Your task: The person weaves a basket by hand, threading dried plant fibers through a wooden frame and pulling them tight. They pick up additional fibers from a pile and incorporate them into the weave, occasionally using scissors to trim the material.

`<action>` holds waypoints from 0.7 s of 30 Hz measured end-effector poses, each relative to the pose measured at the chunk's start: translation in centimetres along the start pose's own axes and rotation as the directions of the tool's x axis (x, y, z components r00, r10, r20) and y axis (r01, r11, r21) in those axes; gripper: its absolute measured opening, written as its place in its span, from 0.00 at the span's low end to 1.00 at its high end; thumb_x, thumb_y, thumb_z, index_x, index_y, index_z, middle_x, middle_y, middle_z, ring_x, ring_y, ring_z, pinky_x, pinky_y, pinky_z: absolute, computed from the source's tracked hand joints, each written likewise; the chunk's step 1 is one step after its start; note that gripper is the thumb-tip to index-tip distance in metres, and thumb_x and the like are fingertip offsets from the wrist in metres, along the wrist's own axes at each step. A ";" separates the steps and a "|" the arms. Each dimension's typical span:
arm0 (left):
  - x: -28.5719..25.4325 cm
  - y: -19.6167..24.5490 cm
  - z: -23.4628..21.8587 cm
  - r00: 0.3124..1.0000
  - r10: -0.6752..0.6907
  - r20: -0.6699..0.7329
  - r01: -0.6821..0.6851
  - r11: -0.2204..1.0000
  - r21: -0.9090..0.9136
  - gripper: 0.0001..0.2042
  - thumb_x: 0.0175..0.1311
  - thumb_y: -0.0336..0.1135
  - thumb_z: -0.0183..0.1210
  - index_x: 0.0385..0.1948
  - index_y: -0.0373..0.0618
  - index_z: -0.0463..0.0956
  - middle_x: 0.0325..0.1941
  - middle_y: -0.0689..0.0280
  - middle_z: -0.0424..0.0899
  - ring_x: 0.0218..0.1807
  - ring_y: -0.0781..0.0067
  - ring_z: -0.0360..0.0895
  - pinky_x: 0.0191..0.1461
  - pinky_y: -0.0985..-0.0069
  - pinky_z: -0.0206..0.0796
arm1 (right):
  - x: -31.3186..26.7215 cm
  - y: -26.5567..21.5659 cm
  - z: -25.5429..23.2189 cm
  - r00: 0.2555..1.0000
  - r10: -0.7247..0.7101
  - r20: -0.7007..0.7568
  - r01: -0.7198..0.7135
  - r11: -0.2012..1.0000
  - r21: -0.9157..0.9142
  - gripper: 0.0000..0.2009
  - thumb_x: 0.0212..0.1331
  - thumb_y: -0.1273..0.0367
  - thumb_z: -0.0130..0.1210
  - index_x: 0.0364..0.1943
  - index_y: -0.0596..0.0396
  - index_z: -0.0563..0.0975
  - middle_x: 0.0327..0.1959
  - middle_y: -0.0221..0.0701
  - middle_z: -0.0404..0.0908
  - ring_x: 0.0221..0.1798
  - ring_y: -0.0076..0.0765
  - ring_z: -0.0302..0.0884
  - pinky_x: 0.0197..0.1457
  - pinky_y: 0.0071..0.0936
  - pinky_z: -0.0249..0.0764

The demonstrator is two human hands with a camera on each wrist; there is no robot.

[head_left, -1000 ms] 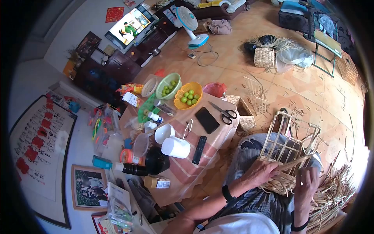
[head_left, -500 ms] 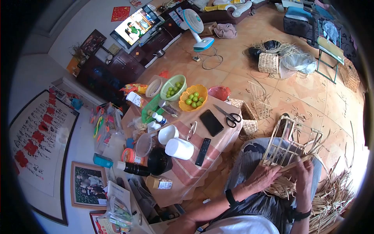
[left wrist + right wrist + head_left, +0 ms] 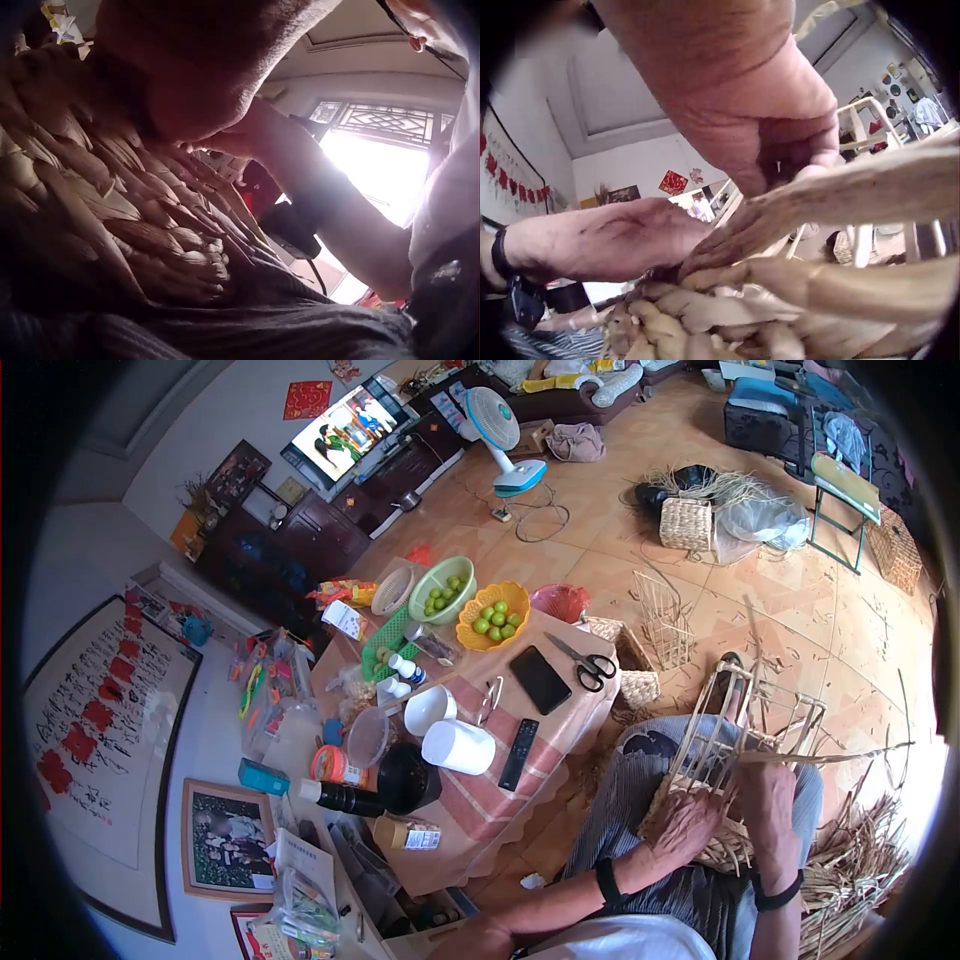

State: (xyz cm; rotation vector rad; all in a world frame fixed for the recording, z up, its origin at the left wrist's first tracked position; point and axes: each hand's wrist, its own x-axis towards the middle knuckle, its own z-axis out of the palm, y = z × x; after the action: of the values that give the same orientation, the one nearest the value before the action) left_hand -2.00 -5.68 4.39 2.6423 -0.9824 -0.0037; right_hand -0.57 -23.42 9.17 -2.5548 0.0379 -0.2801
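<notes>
A half-woven basket (image 3: 725, 853) lies across the person's lap, its bare stick frame pointing away from the body. Thick braided rows of dry plant fibre make up its wall (image 3: 142, 217). The left hand (image 3: 688, 825) grips the woven part at the left, fingers curled at its edge. Close beside it, the right hand (image 3: 767, 800) pinches a flat fibre strand (image 3: 840, 757), whose loose length sticks out to the right over the frame. In the right wrist view this strand (image 3: 847, 187) runs just above the braided edge, below the curled fingers of the right hand (image 3: 742, 90).
A heap of loose fibre (image 3: 850, 880) lies right of the lap. To the left, a table (image 3: 470, 805) bears scissors (image 3: 590, 665), a phone (image 3: 540, 680), a remote (image 3: 518, 754) and bowls of green fruit. Finished baskets (image 3: 686, 525) and a fan (image 3: 505, 445) stand on the floor.
The right hand has risen from below the strand, taken hold of it and moved forward over the frame. The strand now points out to the right. The left hand has slid slightly lower along the weave.
</notes>
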 end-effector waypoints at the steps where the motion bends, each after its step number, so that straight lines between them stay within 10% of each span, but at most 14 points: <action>1: -0.2 -0.3 0.6 0.999 0.023 -0.032 -0.023 1.000 0.011 0.09 0.70 0.36 0.60 0.42 0.41 0.81 0.36 0.56 0.83 0.37 0.55 0.84 0.43 0.57 0.72 | -0.2 -0.3 0.7 0.997 -0.060 -0.038 0.056 0.995 -0.085 0.07 0.62 0.70 0.67 0.35 0.60 0.84 0.32 0.43 0.84 0.34 0.57 0.84 0.35 0.48 0.76; 12: -0.2 -1.6 2.3 0.999 0.033 0.029 -0.030 0.994 -0.108 0.08 0.67 0.37 0.61 0.35 0.42 0.83 0.31 0.53 0.84 0.35 0.49 0.84 0.43 0.53 0.73 | -1.7 1.3 2.4 0.999 0.000 -0.053 0.008 0.990 0.141 0.19 0.67 0.79 0.58 0.62 0.56 0.73 0.29 0.44 0.81 0.33 0.55 0.84 0.34 0.45 0.78; 17: -0.2 -1.6 2.8 0.981 0.132 -0.139 -0.147 0.984 -0.102 0.12 0.75 0.40 0.59 0.32 0.44 0.83 0.29 0.55 0.84 0.33 0.51 0.84 0.40 0.55 0.73 | -4.7 2.6 2.8 0.961 0.274 -0.020 -0.207 0.769 0.604 0.18 0.68 0.83 0.60 0.58 0.56 0.73 0.31 0.31 0.79 0.29 0.28 0.76 0.33 0.31 0.73; 21: 0.5 -1.4 1.4 0.984 0.028 -0.173 -0.066 0.974 -0.217 0.16 0.80 0.47 0.57 0.37 0.44 0.82 0.29 0.56 0.84 0.36 0.55 0.86 0.41 0.57 0.74 | -7.3 3.1 0.0 0.895 0.374 0.241 -0.352 0.265 0.898 0.15 0.71 0.76 0.64 0.56 0.54 0.74 0.38 0.23 0.80 0.36 0.19 0.73 0.36 0.24 0.71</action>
State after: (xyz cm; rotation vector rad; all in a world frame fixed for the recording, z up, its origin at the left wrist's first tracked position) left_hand -0.93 -5.43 2.71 2.3716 -0.9296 0.1136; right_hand -7.67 -25.45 6.11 -1.2860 0.3737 -0.0776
